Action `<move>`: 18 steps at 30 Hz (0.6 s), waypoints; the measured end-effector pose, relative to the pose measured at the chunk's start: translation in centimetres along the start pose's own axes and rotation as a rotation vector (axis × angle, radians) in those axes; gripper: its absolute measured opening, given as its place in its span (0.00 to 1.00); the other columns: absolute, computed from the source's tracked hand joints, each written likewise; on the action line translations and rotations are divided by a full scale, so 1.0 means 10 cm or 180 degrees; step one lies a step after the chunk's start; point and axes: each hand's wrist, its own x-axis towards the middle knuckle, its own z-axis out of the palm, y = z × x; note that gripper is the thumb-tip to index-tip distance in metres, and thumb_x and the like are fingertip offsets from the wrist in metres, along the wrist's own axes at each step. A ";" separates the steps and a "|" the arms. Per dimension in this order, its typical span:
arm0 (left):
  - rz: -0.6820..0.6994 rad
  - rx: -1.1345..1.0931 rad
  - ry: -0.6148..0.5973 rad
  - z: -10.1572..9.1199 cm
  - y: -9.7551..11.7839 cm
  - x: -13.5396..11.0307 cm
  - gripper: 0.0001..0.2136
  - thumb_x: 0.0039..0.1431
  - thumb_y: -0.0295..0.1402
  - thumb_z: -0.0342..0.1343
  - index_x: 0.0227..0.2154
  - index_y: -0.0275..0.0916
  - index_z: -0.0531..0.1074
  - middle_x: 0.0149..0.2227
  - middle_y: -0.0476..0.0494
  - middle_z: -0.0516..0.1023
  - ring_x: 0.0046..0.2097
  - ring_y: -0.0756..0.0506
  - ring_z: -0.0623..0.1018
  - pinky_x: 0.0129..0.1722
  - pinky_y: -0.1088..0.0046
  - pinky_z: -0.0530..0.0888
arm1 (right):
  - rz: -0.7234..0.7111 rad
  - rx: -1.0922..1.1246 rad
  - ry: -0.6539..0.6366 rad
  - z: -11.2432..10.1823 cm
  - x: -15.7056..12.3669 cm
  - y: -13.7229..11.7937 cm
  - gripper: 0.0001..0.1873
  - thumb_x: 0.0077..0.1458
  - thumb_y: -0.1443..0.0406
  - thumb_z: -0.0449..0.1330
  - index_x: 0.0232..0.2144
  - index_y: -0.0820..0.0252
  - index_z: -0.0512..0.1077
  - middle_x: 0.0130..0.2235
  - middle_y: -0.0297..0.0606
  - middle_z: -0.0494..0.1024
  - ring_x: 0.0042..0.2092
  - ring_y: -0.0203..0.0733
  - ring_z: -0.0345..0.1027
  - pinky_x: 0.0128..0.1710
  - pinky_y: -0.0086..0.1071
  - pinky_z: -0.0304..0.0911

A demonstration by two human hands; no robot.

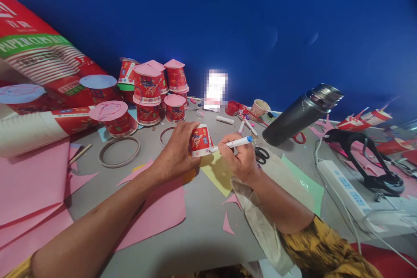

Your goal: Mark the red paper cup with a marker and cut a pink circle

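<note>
My left hand [176, 145] is closed round a red and white printed paper cup [201, 139], held tilted above the table. In my right hand [240, 156] is a white marker pen [237, 142] with a blue end, its tip at the cup's white lower edge. Whether the tip touches the cup I cannot tell. Beneath the hands lie a yellow paper sheet [221, 173] and a pink paper sheet [159, 213]. Black-handled scissors [261, 155] rest just right of my right hand.
Stacked red cups with pink paper tops [147, 82] stand at the back left, near a paper cup bag [42, 47]. A dark thermos [299, 115] leans at the right, beside a power strip [345, 189]. A tape ring [120, 152] lies left.
</note>
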 end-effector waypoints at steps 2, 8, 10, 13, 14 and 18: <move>-0.0003 -0.0012 -0.0019 0.00 0.01 0.00 0.34 0.53 0.29 0.65 0.64 0.46 0.63 0.60 0.37 0.71 0.62 0.33 0.74 0.63 0.46 0.73 | 0.0005 -0.0008 0.0029 0.00 0.00 0.00 0.11 0.67 0.58 0.59 0.31 0.54 0.73 0.27 0.33 0.76 0.26 0.38 0.66 0.29 0.32 0.63; 0.0049 0.0032 -0.0059 -0.01 0.02 0.00 0.33 0.55 0.30 0.64 0.63 0.44 0.61 0.61 0.35 0.70 0.62 0.33 0.73 0.64 0.47 0.73 | -0.0009 0.0128 -0.0027 0.02 0.00 0.01 0.10 0.68 0.59 0.60 0.33 0.54 0.72 0.26 0.31 0.75 0.24 0.37 0.64 0.28 0.31 0.61; 0.0040 0.0034 -0.0058 -0.01 0.02 0.00 0.33 0.55 0.31 0.64 0.63 0.44 0.61 0.60 0.35 0.70 0.62 0.33 0.73 0.64 0.47 0.73 | -0.0027 0.0128 -0.0017 0.02 0.00 0.01 0.10 0.67 0.60 0.60 0.33 0.54 0.72 0.25 0.30 0.74 0.24 0.37 0.64 0.28 0.31 0.61; 0.0016 0.0031 -0.0071 -0.01 0.02 0.00 0.33 0.55 0.30 0.64 0.63 0.44 0.62 0.60 0.35 0.70 0.62 0.33 0.73 0.64 0.46 0.73 | -0.0031 0.0052 0.0066 0.02 0.00 0.02 0.10 0.67 0.60 0.60 0.32 0.54 0.72 0.27 0.32 0.76 0.25 0.37 0.65 0.28 0.32 0.61; 0.0008 0.0026 -0.0070 0.00 0.02 0.00 0.33 0.54 0.30 0.64 0.63 0.44 0.62 0.60 0.35 0.70 0.63 0.33 0.73 0.64 0.46 0.73 | -0.0028 0.0034 0.0081 0.02 0.00 0.01 0.10 0.67 0.59 0.60 0.32 0.54 0.72 0.27 0.32 0.76 0.25 0.37 0.65 0.29 0.32 0.61; 0.0012 0.0008 -0.0028 0.00 0.01 0.00 0.34 0.54 0.30 0.65 0.63 0.45 0.62 0.61 0.36 0.70 0.64 0.32 0.73 0.65 0.46 0.72 | -0.0115 0.0085 0.0099 0.01 0.00 0.00 0.09 0.67 0.60 0.60 0.33 0.54 0.72 0.28 0.32 0.77 0.26 0.37 0.67 0.29 0.31 0.62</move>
